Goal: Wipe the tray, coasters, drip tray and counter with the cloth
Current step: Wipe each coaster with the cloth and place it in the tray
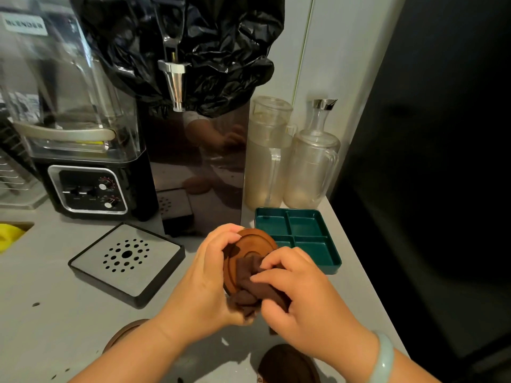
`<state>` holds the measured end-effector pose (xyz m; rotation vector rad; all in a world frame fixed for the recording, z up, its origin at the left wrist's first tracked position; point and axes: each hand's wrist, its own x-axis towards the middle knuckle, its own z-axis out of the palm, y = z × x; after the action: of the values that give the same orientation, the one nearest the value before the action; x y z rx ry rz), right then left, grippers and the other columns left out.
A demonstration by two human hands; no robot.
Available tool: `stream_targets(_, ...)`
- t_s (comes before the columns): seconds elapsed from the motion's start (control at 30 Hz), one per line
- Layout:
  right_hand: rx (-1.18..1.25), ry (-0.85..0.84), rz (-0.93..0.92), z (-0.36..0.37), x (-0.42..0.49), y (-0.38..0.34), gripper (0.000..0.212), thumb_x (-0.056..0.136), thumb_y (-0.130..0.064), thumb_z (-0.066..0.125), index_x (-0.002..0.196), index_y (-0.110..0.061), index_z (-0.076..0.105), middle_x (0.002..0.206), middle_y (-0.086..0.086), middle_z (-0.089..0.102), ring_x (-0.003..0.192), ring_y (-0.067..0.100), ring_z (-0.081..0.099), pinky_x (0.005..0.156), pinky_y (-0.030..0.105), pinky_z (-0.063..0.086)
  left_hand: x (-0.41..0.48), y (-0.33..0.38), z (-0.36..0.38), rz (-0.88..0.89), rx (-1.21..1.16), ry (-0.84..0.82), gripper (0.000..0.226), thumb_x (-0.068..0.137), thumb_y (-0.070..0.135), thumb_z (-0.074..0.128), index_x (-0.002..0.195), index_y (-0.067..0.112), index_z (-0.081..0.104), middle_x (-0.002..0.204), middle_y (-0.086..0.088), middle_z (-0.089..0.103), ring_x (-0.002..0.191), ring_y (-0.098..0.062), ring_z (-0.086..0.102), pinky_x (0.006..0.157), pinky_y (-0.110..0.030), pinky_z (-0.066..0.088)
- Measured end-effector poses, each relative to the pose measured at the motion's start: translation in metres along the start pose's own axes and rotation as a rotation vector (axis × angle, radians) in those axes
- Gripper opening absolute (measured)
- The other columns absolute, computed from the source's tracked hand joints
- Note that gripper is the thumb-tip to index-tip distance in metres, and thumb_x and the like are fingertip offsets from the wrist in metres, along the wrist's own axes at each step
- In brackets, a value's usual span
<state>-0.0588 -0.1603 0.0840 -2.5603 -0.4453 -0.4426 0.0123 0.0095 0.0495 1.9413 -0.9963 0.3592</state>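
Observation:
My left hand (206,275) holds a round wooden coaster (255,244) tilted up above the grey counter (41,327). My right hand (298,294) presses a bunched dark brown cloth (249,286) against the coaster's face. The black drip tray (127,261) with its perforated metal plate lies on the counter to the left. A green divided tray (298,236) sits just behind my hands on the right. Two more brown coasters show at the bottom, one (124,333) under my left forearm and one (287,363) beneath my right wrist.
A dispenser (199,161) draped in a black bag stands behind, its spout above my hands. A blender (83,134) is at the left, two clear jugs (293,161) at the back right. The counter's edge runs along the right. Dark specks dot the counter at the lower left.

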Motion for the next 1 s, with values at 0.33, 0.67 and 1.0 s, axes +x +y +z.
stream_targets(0.33,-0.214,0.154,0.028,-0.03,0.024,-0.006,0.028,0.079,-0.02,0.066,0.106,-0.021,0.069,0.108,-0.004,0.057,0.102,0.013,0.044,0.085,0.011,0.028,0.0,0.022,-0.008,-0.028,-0.169,0.116,0.105,0.05,0.034,0.088,0.132,0.043,0.022,0.128,0.028,0.044,0.119,-0.008,0.055,0.094,-0.014,0.044)
stream_targets(0.67,0.74,0.362,0.362,-0.038,-0.002,-0.012,0.02,0.085,-0.014,0.063,0.091,-0.03,0.073,0.09,-0.007,0.073,0.085,0.009,0.068,0.068,0.015,0.051,-0.002,0.021,-0.025,-0.103,-0.204,0.243,0.106,0.049,0.039,0.09,0.135,0.045,0.028,0.135,0.026,0.043,0.127,-0.005,0.048,0.095,-0.018,0.047)
stream_targets(1.0,1.867,0.151,0.648,-0.025,0.026,-0.022,0.058,0.095,-0.048,0.036,0.131,-0.006,0.053,0.138,0.018,0.051,0.131,0.029,0.044,0.113,0.042,0.029,-0.005,0.045,-0.012,-0.197,-0.173,0.182,0.104,0.055,0.051,0.086,0.14,0.044,0.027,0.14,0.02,0.044,0.131,-0.007,0.044,0.104,-0.031,0.039)
